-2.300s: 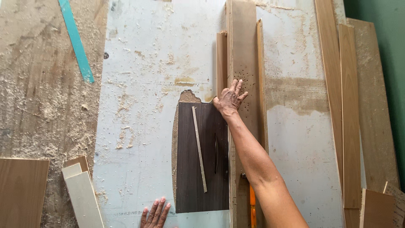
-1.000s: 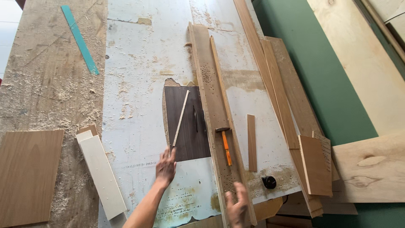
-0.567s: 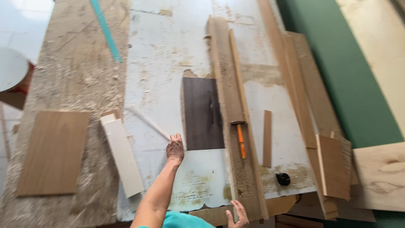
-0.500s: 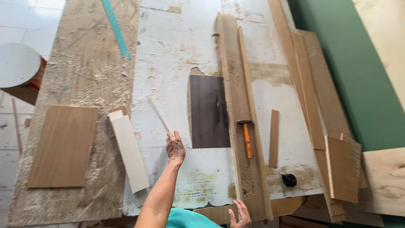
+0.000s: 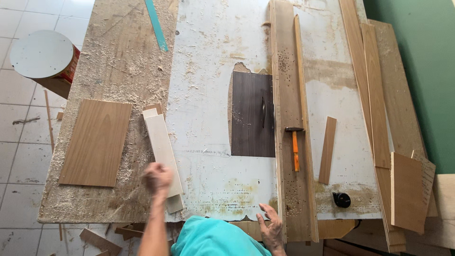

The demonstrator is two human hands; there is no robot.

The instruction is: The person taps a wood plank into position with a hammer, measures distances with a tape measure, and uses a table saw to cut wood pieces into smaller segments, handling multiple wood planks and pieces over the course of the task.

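The left hand (image 5: 158, 178) is motion-blurred over the near end of a pale narrow board (image 5: 162, 150) lying on the sawdust-strewn workbench (image 5: 118, 61) — whether its fingers are curled or apart I cannot tell. The right hand (image 5: 271, 227) rests at the bench's near edge, fingers spread, touching the long wooden fence board (image 5: 289, 95) — an orange-handled hammer (image 5: 295, 147) lies on that board.

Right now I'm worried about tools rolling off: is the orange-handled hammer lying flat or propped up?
Lying flat: the hammer rests lengthwise on the long board, head away from the person.
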